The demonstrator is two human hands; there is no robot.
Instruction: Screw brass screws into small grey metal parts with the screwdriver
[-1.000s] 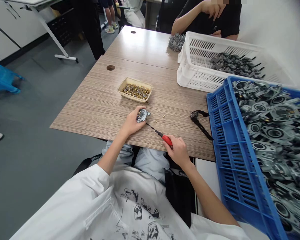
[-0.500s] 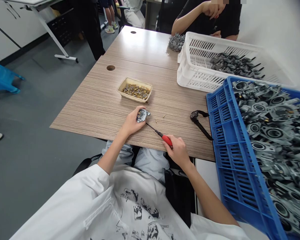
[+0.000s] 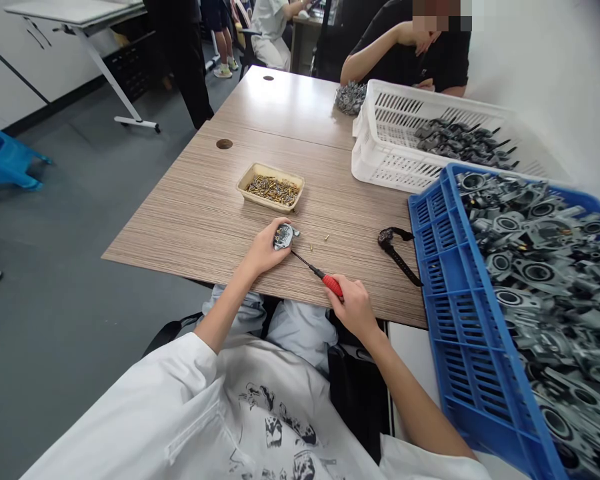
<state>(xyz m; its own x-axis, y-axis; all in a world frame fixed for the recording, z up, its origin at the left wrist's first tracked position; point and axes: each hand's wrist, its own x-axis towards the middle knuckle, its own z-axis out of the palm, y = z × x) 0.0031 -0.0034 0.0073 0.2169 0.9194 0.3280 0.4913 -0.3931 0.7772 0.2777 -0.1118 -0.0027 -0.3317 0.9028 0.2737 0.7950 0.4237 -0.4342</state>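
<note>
My left hand (image 3: 266,249) is closed around a grey metal casting (image 3: 285,236) with small brass parts in it, held at the table's near side. In my right hand (image 3: 354,303) is a screwdriver (image 3: 332,285) with a red and black handle. Its thin shaft points up and left, the tip at the casting's lower edge; whether it sits in a hole cannot be made out. Two small brass pieces, one nearer (image 3: 311,247) and one farther (image 3: 327,237), lie on the wood just right of the casting. Beyond it stands a cream tray (image 3: 240,185) full of small brass pieces.
A black wristwatch (image 3: 399,257) lies to the right, by a blue crate (image 3: 430,267) heaped with metal castings. Behind that, a white crate (image 3: 363,150) holds darker parts. A person (image 3: 375,57) sits at the far side near a bag of grey parts (image 3: 351,98).
The whole view has tilted up slightly, so things sit a little lower in it. Both hands keep their hold on the casting and the screwdriver.
</note>
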